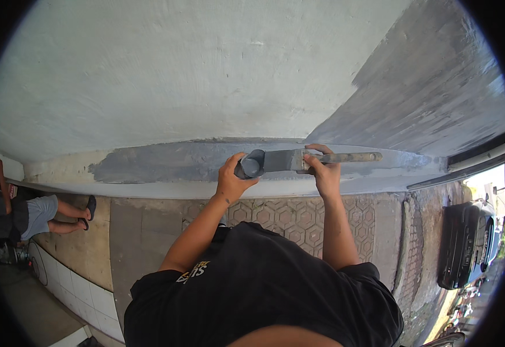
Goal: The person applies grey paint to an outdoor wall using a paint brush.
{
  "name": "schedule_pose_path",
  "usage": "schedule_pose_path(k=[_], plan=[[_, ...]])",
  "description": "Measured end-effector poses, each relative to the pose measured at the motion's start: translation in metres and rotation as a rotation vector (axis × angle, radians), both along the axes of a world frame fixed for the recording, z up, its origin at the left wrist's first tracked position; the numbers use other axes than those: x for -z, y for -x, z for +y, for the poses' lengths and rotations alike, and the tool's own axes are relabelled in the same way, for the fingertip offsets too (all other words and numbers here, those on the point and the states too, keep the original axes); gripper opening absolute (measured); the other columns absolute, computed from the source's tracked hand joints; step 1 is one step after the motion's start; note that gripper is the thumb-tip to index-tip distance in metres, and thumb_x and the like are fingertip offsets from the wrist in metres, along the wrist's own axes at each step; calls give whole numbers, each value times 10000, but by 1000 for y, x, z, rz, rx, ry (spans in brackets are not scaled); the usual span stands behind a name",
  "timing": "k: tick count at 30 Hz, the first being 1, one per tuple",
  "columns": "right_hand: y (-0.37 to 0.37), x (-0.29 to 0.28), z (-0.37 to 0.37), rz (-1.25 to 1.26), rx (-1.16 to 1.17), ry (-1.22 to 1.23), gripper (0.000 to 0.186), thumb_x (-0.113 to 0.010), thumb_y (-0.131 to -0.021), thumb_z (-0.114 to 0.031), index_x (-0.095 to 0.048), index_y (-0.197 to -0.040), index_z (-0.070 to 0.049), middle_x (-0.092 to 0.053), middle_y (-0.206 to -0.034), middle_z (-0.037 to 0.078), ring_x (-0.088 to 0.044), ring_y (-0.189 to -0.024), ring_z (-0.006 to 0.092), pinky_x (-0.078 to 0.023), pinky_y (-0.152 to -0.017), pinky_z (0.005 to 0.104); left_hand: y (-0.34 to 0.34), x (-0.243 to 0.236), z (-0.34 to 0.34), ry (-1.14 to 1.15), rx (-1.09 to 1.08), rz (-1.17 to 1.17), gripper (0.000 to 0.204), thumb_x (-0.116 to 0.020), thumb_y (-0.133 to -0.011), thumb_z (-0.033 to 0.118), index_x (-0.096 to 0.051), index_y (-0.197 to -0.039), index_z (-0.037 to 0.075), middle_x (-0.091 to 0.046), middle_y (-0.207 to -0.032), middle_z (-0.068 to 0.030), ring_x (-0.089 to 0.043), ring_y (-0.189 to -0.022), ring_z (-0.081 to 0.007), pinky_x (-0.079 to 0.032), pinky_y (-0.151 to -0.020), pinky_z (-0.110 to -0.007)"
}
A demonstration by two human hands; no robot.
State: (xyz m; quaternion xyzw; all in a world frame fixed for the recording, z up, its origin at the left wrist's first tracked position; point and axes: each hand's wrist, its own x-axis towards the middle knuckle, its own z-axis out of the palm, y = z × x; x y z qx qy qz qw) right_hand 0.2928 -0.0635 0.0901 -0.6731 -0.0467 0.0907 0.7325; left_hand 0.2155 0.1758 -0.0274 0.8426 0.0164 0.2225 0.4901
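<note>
My left hand [234, 174] grips a small grey container [251, 168], its open top coated with grey paint. My right hand [320, 165] holds a wide paintbrush [354, 157] around the metal band, handle pointing right. The grey-coated bristles [281, 161] point left, their tip at the container's rim; whether they touch it I cannot tell. Behind both hands runs a ledge [125, 165] along the foot of the pale wall [183, 69], patchily coated in grey paint. A darker grey painted area [426, 87] covers the wall's right part.
Another person [39, 215] in grey shorts and sandals is at the far left, beside some equipment [10, 254] with a cable. Under me is a pavement with hexagon pavers [287, 215]. A dark car [457, 243] stands at the right, past a kerb [404, 248].
</note>
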Motion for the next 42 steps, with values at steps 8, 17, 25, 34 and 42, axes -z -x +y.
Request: schedule_pose_path(k=[8,17,25,34,42], plan=[[-12,69,-19,181,588,-298,360,-616,-926,-112,-610,-1259,26,-635,-1048,156,-694,-808,236,-657,-699,351,-35,27,48,164,104,150,734,-940,-641,179,-570,-1264,63,-681,-1171,-168,-681,-1074,-314,-544,-916,-404],[-65,170,9,113,826,-250,220,-561,-948,-88,-612,-1112,49,-592,-1080,160,-669,-979,270,-642,-845,383,-53,40,73,127,208,162,749,-936,-641,155,-565,-1283,59,-652,-1241,-166,-659,-1119,-305,-542,-935,-404],[-67,73,27,-109,863,-397,230,-568,-952,-79,-595,-1136,55,-613,-1070,172,-693,-938,278,-639,-859,395,-60,41,83,180,248,156,730,-929,-654,130,-558,-1277,47,-646,-1241,-155,-661,-1110,-272,-586,-859,-379],[-56,-65,21,-690,774,-825,190,-559,-982,-91,-590,-1143,4,-653,-1095,162,-705,-995,286,-611,-938,454,-59,23,79,166,336,164,734,-929,-654,121,-555,-1281,43,-652,-1209,-161,-687,-1048,-263,-596,-826,-376],[-66,129,35,-174,921,-910,254,-610,-974,-108,-585,-1192,20,-662,-1112,148,-702,-1009,256,-630,-881,390,-52,34,88,109,346,191,737,-937,-639,134,-562,-1268,54,-656,-1209,-149,-671,-1075,-264,-586,-836,-381]])
